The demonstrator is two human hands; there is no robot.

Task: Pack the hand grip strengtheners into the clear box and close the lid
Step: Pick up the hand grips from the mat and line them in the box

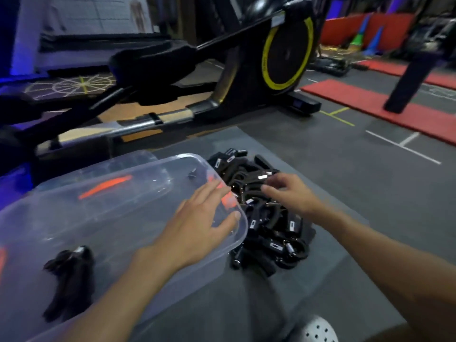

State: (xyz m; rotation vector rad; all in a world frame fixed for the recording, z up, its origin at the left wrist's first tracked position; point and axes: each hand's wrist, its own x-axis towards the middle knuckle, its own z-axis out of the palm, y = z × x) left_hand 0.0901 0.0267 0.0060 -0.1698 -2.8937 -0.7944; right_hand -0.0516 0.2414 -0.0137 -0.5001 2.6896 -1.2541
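My left hand [197,225] over the clear box [172,159] corner, fingers straight and apart, right hand [288,191] loose and empty, grip strengthener pile [271,233] under its fingers, one strengthener [71,275] inside the box.

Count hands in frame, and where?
2. The left hand is open over the right end of the clear plastic box; the right hand reaches into the pile of black hand grip strengtheners beside it. None looks hidden.

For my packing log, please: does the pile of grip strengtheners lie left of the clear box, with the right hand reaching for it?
Not quite: the head view shows the pile of grip strengtheners lying right of the clear box; the right hand does reach for it.
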